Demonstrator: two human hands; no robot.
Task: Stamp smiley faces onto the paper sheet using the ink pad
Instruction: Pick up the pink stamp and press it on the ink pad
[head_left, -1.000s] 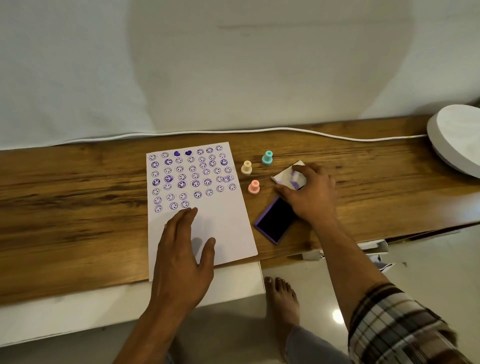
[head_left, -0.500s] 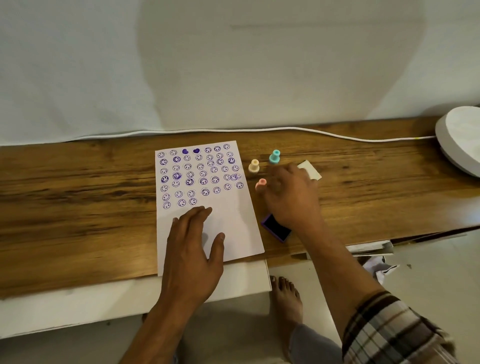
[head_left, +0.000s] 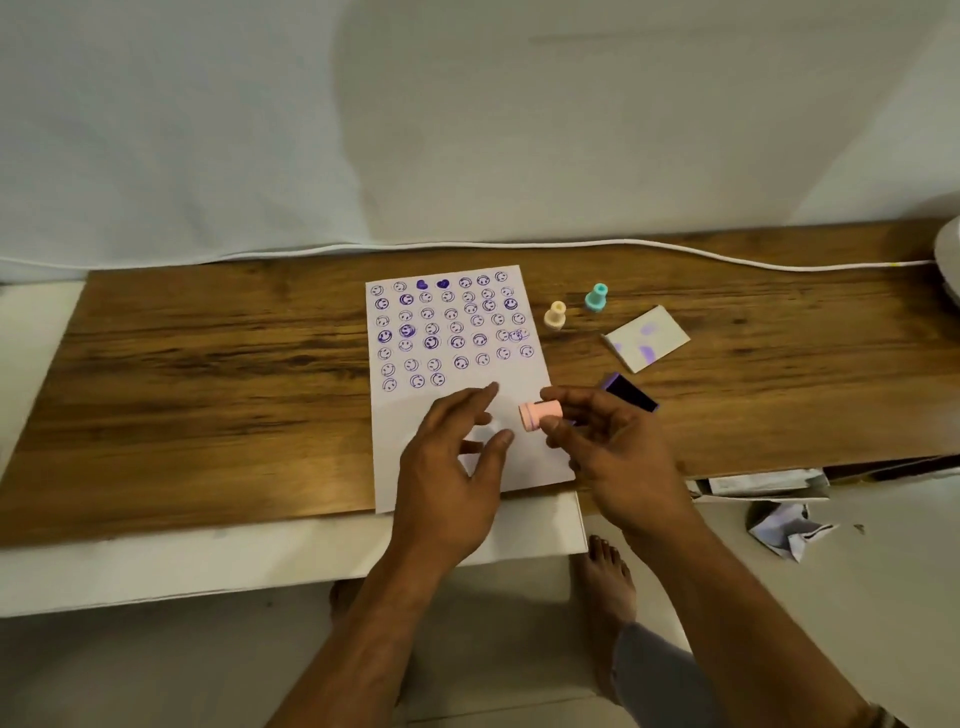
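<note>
A white paper sheet (head_left: 535, 374) lies on the wooden table (head_left: 218, 374), its upper half covered with several rows of purple smiley prints and two hearts. My right hand (head_left: 613, 447) holds a pink stamp (head_left: 539, 414) sideways above the sheet's lower right part, pinched between thumb and fingers. My left hand (head_left: 452, 467) hovers over the blank lower part of the sheet, fingers spread, close to the stamp but apart from it. The open purple ink pad (head_left: 631, 392) sits just right of the sheet, partly hidden behind my right hand.
A cream stamp (head_left: 556, 315) and a teal stamp (head_left: 596, 298) stand right of the sheet. The ink pad's white lid (head_left: 647, 338), smeared purple, lies beyond the pad. A white cable (head_left: 675, 250) runs along the back edge. Crumpled paper (head_left: 784, 527) lies on the floor.
My right hand left the lid, picked up the pink stamp from beside the sheet and brought it over the paper. My left hand lifted off the sheet.
</note>
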